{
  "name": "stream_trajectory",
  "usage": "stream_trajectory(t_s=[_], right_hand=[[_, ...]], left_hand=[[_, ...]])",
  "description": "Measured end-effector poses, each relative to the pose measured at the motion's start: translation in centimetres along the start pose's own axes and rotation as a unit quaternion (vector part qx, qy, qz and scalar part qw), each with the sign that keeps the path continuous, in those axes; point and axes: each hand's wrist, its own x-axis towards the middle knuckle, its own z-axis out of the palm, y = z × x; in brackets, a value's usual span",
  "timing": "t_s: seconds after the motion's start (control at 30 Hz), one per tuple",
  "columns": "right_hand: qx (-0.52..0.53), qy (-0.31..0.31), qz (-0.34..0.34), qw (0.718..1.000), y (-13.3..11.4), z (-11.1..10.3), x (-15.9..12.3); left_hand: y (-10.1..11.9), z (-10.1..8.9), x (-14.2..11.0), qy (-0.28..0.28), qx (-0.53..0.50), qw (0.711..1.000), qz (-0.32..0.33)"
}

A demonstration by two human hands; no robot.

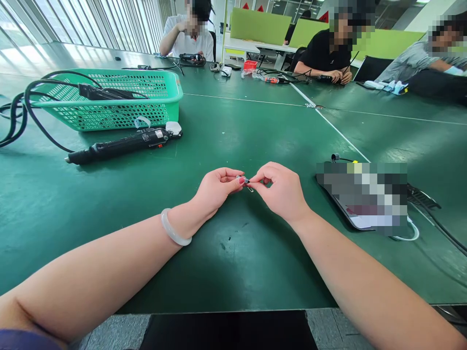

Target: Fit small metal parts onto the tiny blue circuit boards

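My left hand (218, 189) is closed, thumb and fingers pinching a small silvery piece (250, 189) with a dark bit and a thin loop hanging below it. It is too small to tell its kind. From the other side my right hand (277, 187) meets it, thumb and forefinger pinched together at its dark end. The two hands nearly touch, just above the green tabletop (226, 272). Nearest on the left lies a black electric screwdriver (127, 143) with a cable, in front of a green plastic basket (120, 114).
A second black corded tool (105, 92) lies across the basket, its cables (27, 109) looping off left. To the right is a flat, dark-edged device (361, 199), mostly blurred, with cables beside it. Several people sit at the far side, near loose cables and a red box (250, 65).
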Motion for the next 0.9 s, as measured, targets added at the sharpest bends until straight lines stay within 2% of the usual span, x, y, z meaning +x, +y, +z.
stream_trajectory(t_s=[0.3, 0.4, 0.63, 0.77, 0.9], right_hand=[[0.061, -0.005, 0.086, 0.994, 0.07, 0.05, -0.14], [0.045, -0.003, 0.081, 0.996, -0.14, 0.07, -0.18], [-0.019, 0.016, 0.013, 1.0, -0.09, 0.23, -0.22], [0.013, 0.001, 0.047, 0.999, 0.01, 0.08, -0.19], [0.03, -0.008, 0.082, 0.996, -0.16, 0.03, -0.23]], left_hand=[[-0.27, -0.35, 0.28, -0.054, 0.013, 0.998, 0.031], [-0.31, -0.33, 0.29, -0.046, 0.004, 0.999, 0.027], [-0.38, -0.32, 0.37, -0.026, -0.005, 0.999, 0.027], [-0.33, -0.26, 0.26, -0.044, 0.023, 0.998, 0.04], [-0.3, -0.15, 0.25, -0.037, 0.004, 0.999, 0.007]])
